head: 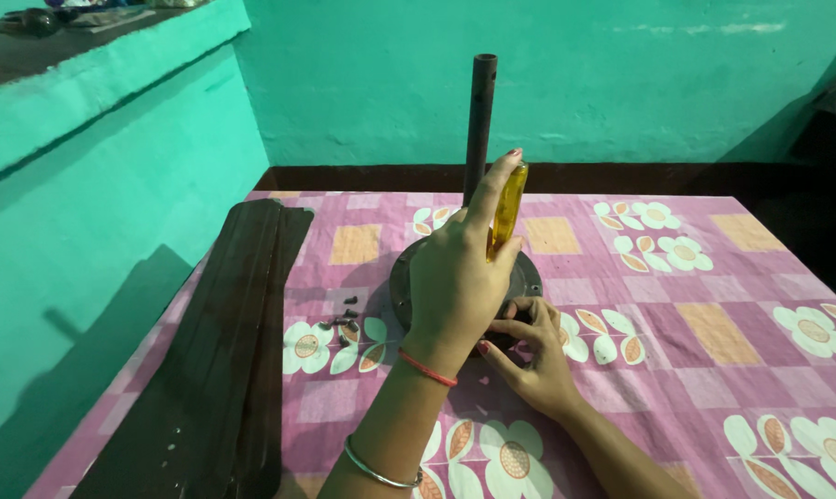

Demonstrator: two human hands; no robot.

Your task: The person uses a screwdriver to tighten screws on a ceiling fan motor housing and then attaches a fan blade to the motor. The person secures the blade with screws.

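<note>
Right, the left hand (457, 277) is wrapped tight around a screwdriver (507, 211), yellow handle standing upright, the forefinger laid along its top; the tip is hidden behind the hand. Just below, the right hand (531, 356) has its fingertips pressed on the near edge of the motor (529, 274), a dark round disc lying flat on the worktop (713, 323); that grip is loose, fingers bent and pinching at something too small to make out. From the middle of the disc a dark rod (481, 125) rises straight up, just behind the screwdriver. Left of the motor, a few small dark screws (342, 323) lie scattered on the pink flowered cloth. Further left, long dark blades (219, 351) lie stacked along the worktop's edge, beside the green wall (113, 203).
</note>
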